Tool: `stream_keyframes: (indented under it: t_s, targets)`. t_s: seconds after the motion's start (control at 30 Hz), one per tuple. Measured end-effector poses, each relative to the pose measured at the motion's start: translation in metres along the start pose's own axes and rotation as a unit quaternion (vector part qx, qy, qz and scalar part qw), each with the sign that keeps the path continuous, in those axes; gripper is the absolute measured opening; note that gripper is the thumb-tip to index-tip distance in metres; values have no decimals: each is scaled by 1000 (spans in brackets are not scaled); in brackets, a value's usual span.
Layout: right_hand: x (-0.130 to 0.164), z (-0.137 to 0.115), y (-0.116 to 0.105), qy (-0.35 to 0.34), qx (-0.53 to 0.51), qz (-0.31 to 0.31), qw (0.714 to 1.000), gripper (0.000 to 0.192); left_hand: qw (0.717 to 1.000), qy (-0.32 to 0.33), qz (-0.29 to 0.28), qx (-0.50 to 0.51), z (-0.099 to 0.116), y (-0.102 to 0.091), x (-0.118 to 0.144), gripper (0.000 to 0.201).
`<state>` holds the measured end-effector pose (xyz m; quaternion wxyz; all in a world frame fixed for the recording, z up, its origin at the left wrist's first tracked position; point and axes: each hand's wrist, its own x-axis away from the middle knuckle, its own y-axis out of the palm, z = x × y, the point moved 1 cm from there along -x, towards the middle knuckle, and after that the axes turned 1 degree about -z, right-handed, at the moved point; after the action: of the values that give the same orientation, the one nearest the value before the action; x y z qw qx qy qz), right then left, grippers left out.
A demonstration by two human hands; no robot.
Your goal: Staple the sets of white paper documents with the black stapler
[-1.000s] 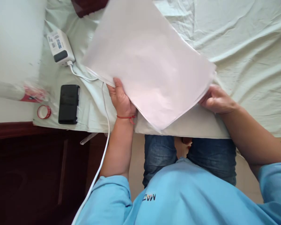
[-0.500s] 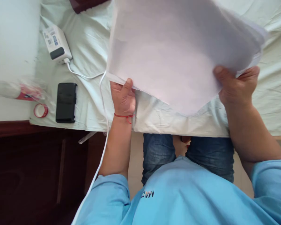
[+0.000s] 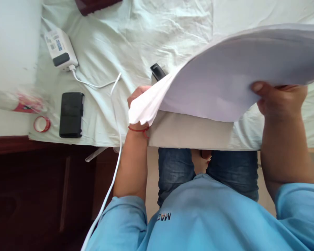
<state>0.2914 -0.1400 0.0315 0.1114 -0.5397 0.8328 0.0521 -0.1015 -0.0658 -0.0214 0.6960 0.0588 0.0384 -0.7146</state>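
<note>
A stack of white paper sheets [image 3: 206, 83] is held above the cloth, bent in a wide curve with its right part raised. My right hand [image 3: 281, 97] grips the stack's near right edge, thumb on top and fingers underneath. At the stack's left end, my left hand [image 3: 138, 93] holds the paper; the curled sheet edges cover most of its fingers. A red thread circles the left wrist. Just beyond the paper's left part lies a small black object [image 3: 157, 71], partly covered, its kind unclear.
The table has a pale green cloth [image 3: 102, 45]. On the left are a black phone [image 3: 71, 115], a white power adapter [image 3: 60, 48] with a white cable [image 3: 117, 129], a red tape roll [image 3: 42, 123] and a plastic-wrapped item [image 3: 28, 103]. A dark red object [image 3: 94, 5] stands at the back.
The stack has swung right and curved upward, with its left edge curling over my left hand. My right hand has moved right. The small black object has come into view.
</note>
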Motion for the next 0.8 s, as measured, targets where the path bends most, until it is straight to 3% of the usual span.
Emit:
stream_keyframes:
  t_s: [0.17, 0.33, 0.4, 0.53, 0.6, 0.73, 0.8]
  targets:
    - [9, -9, 22, 36, -1, -45, 998, 63, 998, 24, 20, 46, 6, 7, 7, 50]
    - [-2, -2, 11, -22, -6, -2, 1000, 67, 998, 51, -5, 23, 5, 5, 10, 68]
    - [-7, -2, 4, 8, 22, -48, 999, 64, 998, 53, -31, -3, 11, 4, 10, 57]
    - [-10, -7, -4, 84, 81, -130, 985, 57, 987, 40, -151, -45, 29, 9, 13, 27]
    - [-9, -9, -3, 79, 92, -108, 987, 55, 984, 54, -168, -22, 35, 13, 15, 27]
    - [-5, -12, 3, 41, 58, -87, 994, 51, 989, 52, -132, 36, 35, 16, 17, 41]
    - [-4, -11, 2, 52, 73, -81, 993, 51, 986, 40, -159, 13, 35, 16, 17, 43]
